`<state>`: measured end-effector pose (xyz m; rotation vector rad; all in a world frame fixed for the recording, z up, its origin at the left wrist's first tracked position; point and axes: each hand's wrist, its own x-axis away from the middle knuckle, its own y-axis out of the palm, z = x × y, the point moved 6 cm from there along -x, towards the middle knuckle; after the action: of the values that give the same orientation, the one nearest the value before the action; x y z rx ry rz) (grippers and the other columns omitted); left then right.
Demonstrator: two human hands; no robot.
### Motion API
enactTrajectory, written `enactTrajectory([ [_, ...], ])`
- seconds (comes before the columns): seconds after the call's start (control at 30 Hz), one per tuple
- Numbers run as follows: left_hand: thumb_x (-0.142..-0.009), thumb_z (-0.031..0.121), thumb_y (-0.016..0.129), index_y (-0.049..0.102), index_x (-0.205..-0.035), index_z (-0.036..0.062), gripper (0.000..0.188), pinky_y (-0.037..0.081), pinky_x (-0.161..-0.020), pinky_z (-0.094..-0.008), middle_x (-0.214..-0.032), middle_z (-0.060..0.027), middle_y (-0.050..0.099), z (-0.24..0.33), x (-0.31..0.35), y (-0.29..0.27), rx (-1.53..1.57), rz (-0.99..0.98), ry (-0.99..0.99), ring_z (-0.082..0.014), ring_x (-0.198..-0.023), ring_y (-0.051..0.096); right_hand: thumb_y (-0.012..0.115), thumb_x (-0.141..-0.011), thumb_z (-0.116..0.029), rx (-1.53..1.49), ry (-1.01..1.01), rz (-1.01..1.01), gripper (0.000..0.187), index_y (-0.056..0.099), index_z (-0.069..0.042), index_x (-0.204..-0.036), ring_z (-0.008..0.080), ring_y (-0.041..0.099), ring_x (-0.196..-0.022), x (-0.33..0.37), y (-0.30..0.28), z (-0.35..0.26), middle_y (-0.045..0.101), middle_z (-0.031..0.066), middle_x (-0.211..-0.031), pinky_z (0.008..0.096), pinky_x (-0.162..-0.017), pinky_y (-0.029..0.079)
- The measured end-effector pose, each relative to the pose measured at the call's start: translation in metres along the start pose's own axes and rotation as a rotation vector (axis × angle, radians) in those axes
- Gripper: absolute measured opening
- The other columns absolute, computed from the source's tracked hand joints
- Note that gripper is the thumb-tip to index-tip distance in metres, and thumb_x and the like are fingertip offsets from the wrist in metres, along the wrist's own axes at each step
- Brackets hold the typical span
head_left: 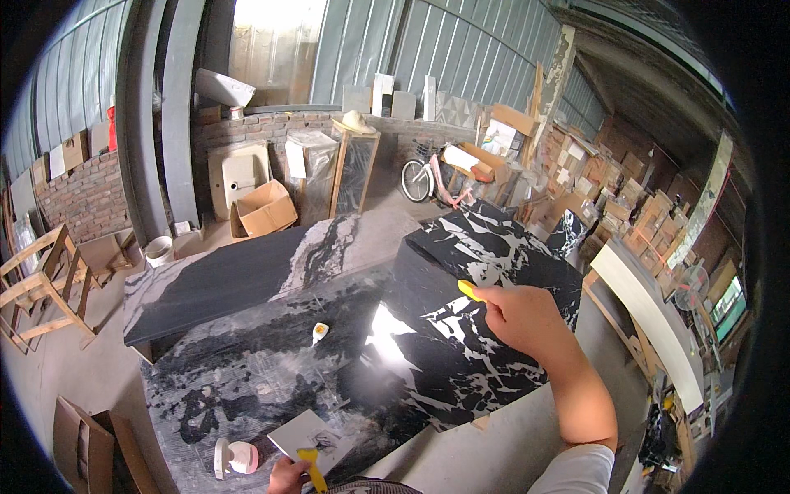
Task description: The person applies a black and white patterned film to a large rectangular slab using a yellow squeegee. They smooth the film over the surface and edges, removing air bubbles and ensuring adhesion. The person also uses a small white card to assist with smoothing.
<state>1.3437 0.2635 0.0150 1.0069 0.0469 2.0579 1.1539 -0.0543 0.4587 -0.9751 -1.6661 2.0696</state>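
Note:
My right hand [527,323] is closed around a small yellow tool [470,290] above a black slab with white veins [473,346]. Only the tool's yellow end shows; the rest is hidden. At the lower edge, my left hand [288,477] grips the near corner of a white board [306,436] with a dark smear on it. A yellow scraper [312,469] lies across that board's edge, right beside the left fingers; whether they also hold it is unclear. Left of the board stands a small white container with a pinkish part [237,457].
A white bottle with an orange label [320,332] lies on the dusty dark work surface [247,370]. A grey-and-black slab [239,276] spans its far side. A wooden frame [53,280] stands left, a pale curved panel [650,313] right. Boxes [263,208] and a bicycle [424,177] are behind.

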Motion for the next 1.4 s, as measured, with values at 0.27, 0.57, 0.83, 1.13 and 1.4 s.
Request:
enactTrajectory([
  [0.27, -0.089, 0.017, 0.064, 0.06, -0.089, 0.0051, 0.012, 0.045, -0.051, -0.029, -0.072, -0.004, 0.057, -0.034, -0.026, -0.023, -0.015, -0.002, -0.028, -0.0158, -0.06, 0.056, 0.054, -0.088, -0.01, 0.061, 0.018, -0.045, 0.027, 0.067, -0.011, -0.112, 0.0338, 0.066, -0.072, 0.022, -0.017, -0.011, 0.067, 0.0147, -0.081, 0.0446, -0.066, 0.051],
  [0.57, -0.09, 0.023, 0.067, 0.059, -0.095, 0.0077, 0.018, 0.044, -0.048, -0.0294, -0.073, -0.0035, 0.057, -0.053, -0.043, -0.025, 0.03, -0.056, -0.117, -0.016, -0.063, 0.056, 0.046, -0.102, -0.02, -0.73, 0.128, 0.245, 0.03, 0.051, 0.001, -0.122, 0.0278, 0.065, -0.09, 0.029, 0.095, -0.036, 0.065, 0.0191, -0.101, 0.0394, -0.081, 0.05],
  [0.83, -0.089, 0.02, 0.066, 0.057, -0.105, 0.0066, 0.023, 0.047, -0.054, -0.0314, -0.082, -0.0046, 0.059, -0.031, -0.025, -0.021, -0.001, 0.008, -0.102, -0.0179, -0.067, 0.057, 0.048, -0.104, -0.024, -1.692, 0.553, 0.252, 0.022, 0.058, -0.006, -0.112, -0.0002, 0.03, -0.053, 0.005, 0.162, -0.029, 0.04, -0.008, -0.071, 0.0169, -0.044, 0.023],
  [1.13, -0.088, 0.016, 0.066, 0.056, -0.107, 0.0045, 0.025, 0.049, -0.054, -0.0314, -0.082, -0.007, 0.06, -0.022, -0.024, -0.012, 0.043, 0.004, -0.115, -0.0191, -0.067, 0.059, 0.051, -0.103, -0.025, -1.783, 0.659, 0.368, 0.022, 0.058, -0.005, -0.111, 0.0, 0.028, -0.05, -0.003, 0.17, -0.035, 0.037, -0.0089, -0.067, 0.017, -0.043, 0.024],
  [1.4, -0.088, 0.017, 0.067, 0.056, -0.109, 0.0057, 0.026, 0.051, -0.059, -0.0325, -0.085, -0.0064, 0.061, -0.03, -0.034, -0.021, 0.047, 0.011, -0.064, -0.0185, -0.072, 0.061, 0.052, -0.102, -0.025, -1.779, 0.694, 0.366, 0.023, 0.058, -0.005, -0.112, 0.001, 0.03, -0.051, -0.016, 0.17, -0.039, 0.037, -0.0081, -0.068, 0.018, -0.044, 0.025],
])
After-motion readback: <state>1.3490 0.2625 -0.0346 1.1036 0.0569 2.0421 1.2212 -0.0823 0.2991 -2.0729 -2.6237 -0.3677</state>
